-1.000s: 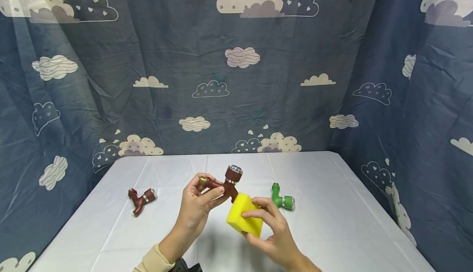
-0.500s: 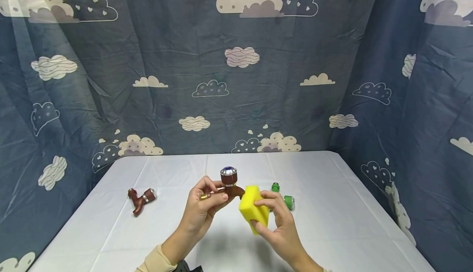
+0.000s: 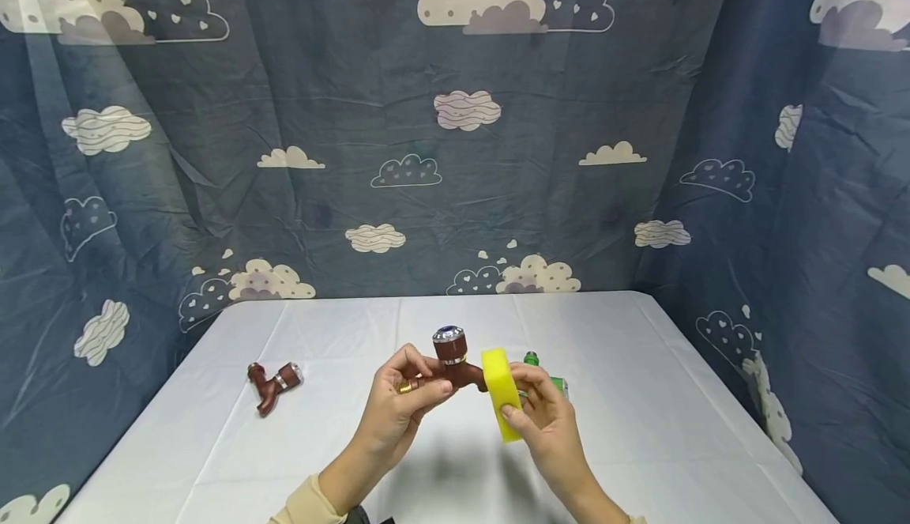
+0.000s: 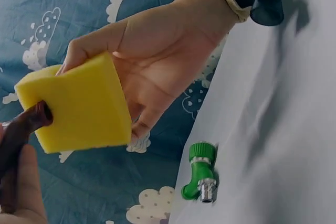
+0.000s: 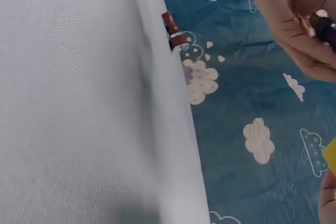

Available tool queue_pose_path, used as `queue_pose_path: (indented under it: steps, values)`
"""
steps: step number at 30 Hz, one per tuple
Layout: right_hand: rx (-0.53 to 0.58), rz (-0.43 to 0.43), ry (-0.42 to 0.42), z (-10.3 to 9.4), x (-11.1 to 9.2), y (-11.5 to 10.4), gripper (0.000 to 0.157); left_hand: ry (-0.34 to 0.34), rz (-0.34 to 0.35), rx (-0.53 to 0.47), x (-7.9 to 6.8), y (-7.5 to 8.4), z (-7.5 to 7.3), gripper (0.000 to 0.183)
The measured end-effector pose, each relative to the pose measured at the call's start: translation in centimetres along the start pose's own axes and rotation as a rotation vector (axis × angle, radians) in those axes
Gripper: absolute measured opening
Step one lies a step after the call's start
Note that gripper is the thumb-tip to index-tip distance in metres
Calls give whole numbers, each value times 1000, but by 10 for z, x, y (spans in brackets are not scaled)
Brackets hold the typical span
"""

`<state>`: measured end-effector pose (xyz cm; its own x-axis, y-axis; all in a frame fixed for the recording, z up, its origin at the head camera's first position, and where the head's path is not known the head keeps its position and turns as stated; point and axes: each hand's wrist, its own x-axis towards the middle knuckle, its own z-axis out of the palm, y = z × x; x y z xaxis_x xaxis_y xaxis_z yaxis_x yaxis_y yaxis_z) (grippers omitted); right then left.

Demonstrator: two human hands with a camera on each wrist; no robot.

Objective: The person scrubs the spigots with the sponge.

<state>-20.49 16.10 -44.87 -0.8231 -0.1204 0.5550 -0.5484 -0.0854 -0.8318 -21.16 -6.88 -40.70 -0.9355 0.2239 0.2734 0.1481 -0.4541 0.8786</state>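
Note:
My left hand [image 3: 398, 405] pinches a brown faucet [image 3: 455, 370] near its brass-coloured threaded end, above the table. The faucet's round chrome-topped knob points up and its spout points right. In my right hand [image 3: 550, 421] a yellow sponge [image 3: 501, 393] is held upright between thumb and fingers. The spout's mouth meets the broad face of the sponge [image 4: 84, 108], as the left wrist view shows. Only a corner of the sponge appears at the right edge of the right wrist view.
A second brown faucet [image 3: 272, 387] lies at the left of the white table [image 3: 213, 461]. Behind my right hand lies a green faucet [image 4: 202, 171], partly hidden in the head view. A dark blue cloud-printed curtain [image 3: 320, 208] hangs around the table.
The held faucet has turned from tilted to knob-up with its spout to the right. The sponge has shifted right and up and turned edge-on, now covering part of the green faucet.

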Motion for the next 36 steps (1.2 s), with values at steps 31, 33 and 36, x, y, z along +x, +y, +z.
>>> queue_pose_path:
  steps: [31, 33, 36]
  values:
    - [29, 87, 55, -5, 2, -4, 34, -199, -33, 363, 2, 0, -6, 43]
    - [30, 91, 53, -6, 2, -3, 33, -197, -24, 350, 1, 0, -6, 42]
    - [36, 96, 54, -6, 2, -1, 32, -187, -1, 333, 2, 1, -7, 44]
